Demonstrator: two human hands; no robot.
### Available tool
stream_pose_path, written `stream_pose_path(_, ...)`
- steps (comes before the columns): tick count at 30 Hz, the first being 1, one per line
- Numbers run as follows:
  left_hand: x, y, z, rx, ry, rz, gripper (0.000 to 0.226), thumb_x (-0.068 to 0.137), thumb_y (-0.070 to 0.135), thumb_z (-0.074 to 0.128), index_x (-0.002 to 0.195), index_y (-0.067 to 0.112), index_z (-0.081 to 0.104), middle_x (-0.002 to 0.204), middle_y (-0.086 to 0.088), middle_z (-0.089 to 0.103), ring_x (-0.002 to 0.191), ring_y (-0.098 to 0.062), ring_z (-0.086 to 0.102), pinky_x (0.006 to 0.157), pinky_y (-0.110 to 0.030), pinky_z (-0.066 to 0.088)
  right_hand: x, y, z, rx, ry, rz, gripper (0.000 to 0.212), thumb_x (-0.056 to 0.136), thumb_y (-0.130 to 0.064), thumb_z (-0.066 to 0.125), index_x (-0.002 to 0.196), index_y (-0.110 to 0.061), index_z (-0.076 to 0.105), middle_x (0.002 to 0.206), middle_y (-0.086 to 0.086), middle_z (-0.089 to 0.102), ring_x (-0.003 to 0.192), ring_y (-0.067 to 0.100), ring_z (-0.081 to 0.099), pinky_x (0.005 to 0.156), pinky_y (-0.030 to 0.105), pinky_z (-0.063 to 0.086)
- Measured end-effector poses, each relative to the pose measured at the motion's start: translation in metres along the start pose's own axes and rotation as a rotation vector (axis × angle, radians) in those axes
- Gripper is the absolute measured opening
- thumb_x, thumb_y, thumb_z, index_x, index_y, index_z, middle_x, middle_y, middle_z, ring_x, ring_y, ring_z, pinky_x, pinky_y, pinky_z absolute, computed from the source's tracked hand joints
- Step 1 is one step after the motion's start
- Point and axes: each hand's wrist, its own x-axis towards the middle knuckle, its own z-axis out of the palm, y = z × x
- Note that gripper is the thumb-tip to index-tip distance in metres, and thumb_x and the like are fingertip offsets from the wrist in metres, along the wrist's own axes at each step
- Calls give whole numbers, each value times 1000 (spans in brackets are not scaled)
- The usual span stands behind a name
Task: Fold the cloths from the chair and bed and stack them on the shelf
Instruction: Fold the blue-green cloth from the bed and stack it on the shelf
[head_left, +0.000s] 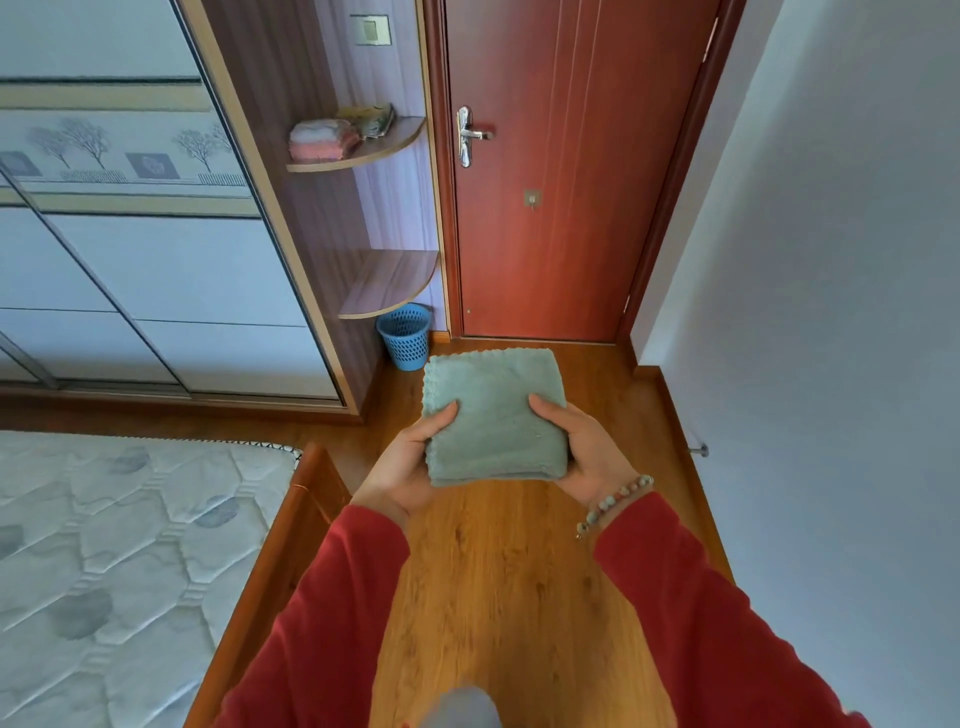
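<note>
Between the hands: a grey-green, square, folded fleece cloth (494, 415) is held flat above the wooden floor (498, 597).
Left hand (410, 457): grips the cloth's near left side, thumb on top, fingers beneath.
Right hand (582, 447): grips the near right side likewise; a beaded bracelet (613, 504) sits at the wrist.
Handling: judged light, soft and limp, not fragile; the layers may slide or fall open, so support from below at both sides is advisable.
Destination: the upper curved wooden corner shelf (384, 148), ahead and left of the hands, already carries a stack of pink and white folded cloths (322, 140).
Edges: the bed's wooden frame (291, 519) lies just left of the left arm; a blue plastic waste basket (405, 335) stands ahead.
Room: open floor runs ahead to the red-brown door (561, 171); approach judged unobstructed.
</note>
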Motion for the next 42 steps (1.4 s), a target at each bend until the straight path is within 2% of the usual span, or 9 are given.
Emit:
stream_pose_path(5, 72, 35, -6, 4, 34, 13, 48, 97, 25, 53, 143, 12, 45, 137, -16, 59, 122, -35, 59, 88, -45, 56, 75, -34, -7, 13, -10, 40, 43, 89, -20, 70, 129, -9, 60, 127, 16, 67, 117, 38, 63, 101, 61, 46)
stream_pose_path(10, 156, 81, -17, -22, 32, 20, 48, 98, 24, 51, 143, 12, 45, 137, -17, 59, 120, -35, 61, 84, -44, 57, 164, -75, -7, -14, 0, 34, 39, 90, -19, 68, 127, -9, 61, 124, 16, 68, 115, 36, 64, 100, 59, 48)
stream_pose_path(20, 307, 203, -32, -52, 71, 31, 41, 95, 23, 54, 132, 6, 56, 133, -17, 62, 116, -32, 64, 90, -44, 57, 345, -161, 18, -6, -34, 48, 43, 88, -19, 70, 128, -7, 61, 125, 17, 67, 116, 36, 64, 103, 58, 46)
stream_pose_path(25, 370, 238, -43, -50, 89, 25, 43, 95, 24, 56, 135, 6, 55, 135, -17, 61, 122, -33, 60, 99, -47, 52, 414, -191, 19, -1, -47, 82, 44, 88, -19, 71, 129, -4, 60, 124, 18, 68, 115, 37, 64, 102, 58, 47)
stream_pose_path(28, 414, 257, -48, -51, 88, 36, 45, 97, 24, 55, 138, 6, 52, 139, -18, 57, 128, -35, 55, 109, -50, 41, 460, -211, 13, -14, -58, 98, 46, 87, -20, 72, 129, -5, 61, 126, 18, 67, 116, 37, 64, 101, 58, 48)
stream_pose_path(32, 478, 284, -49, -71, 90, 61, 45, 99, 23, 53, 140, 6, 50, 141, -19, 55, 130, -37, 52, 113, -54, 34, 525, -250, 7, -34, -78, 123, 46, 86, -20, 73, 128, -4, 61, 123, 18, 68, 114, 37, 65, 92, 54, 54)
stream_pose_path(35, 523, 311, -42, -54, 114, 113, 48, 99, 25, 53, 142, 6, 48, 143, -19, 52, 133, -37, 49, 116, -55, 30, 573, -285, 7, -51, -96, 149, 43, 85, -19, 72, 124, -3, 62, 119, 17, 70, 111, 36, 67, 94, 55, 53)
stream_pose_path(38, 563, 340, -29, -53, 152, 129, 47, 100, 27, 49, 141, 4, 48, 141, -20, 54, 130, -37, 52, 111, -52, 40, 621, -320, 9, -97, -122, 165, 46, 84, -20, 73, 126, -3, 62, 120, 17, 70, 112, 36, 66, 99, 56, 50)
stream_pose_path(42, 603, 365, -27, -79, 188, 172, 41, 103, 26, 43, 136, 4, 53, 137, -21, 57, 126, -38, 56, 101, -49, 49, 674, -349, 11, -117, -218, 207, 42, 88, -19, 69, 127, -4, 61, 121, 17, 69, 111, 34, 67, 86, 46, 57)
